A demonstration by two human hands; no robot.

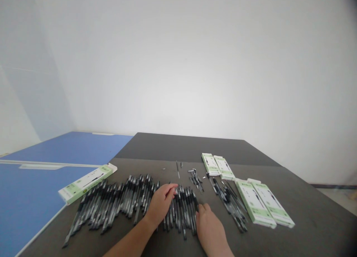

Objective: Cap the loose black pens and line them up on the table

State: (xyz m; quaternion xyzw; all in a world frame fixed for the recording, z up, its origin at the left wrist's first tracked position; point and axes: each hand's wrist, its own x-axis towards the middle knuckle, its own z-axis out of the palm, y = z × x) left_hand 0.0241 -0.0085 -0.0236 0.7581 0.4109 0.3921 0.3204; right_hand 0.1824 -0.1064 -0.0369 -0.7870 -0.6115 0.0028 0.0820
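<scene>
A long row of black-and-clear pens (111, 205) lies side by side on the dark table, from the left to the middle. My left hand (162, 202) rests over the pens near the middle, thumb and index finger close together near the pens' top ends; what they hold, if anything, is hidden. At the right edge of the middle pens (182, 210), my right hand (209, 225) touches the outermost pen with its bent fingers. A looser pile of pens (230, 203) lies to the right of my right hand.
Two green-and-white boxes (255, 203) lie at the right, with two more (211, 164) behind them. Another box (86, 182) leans on the pens at the left. Small pen parts (196, 179) lie mid-table. A blue surface (25, 197) adjoins the dark table (306, 219).
</scene>
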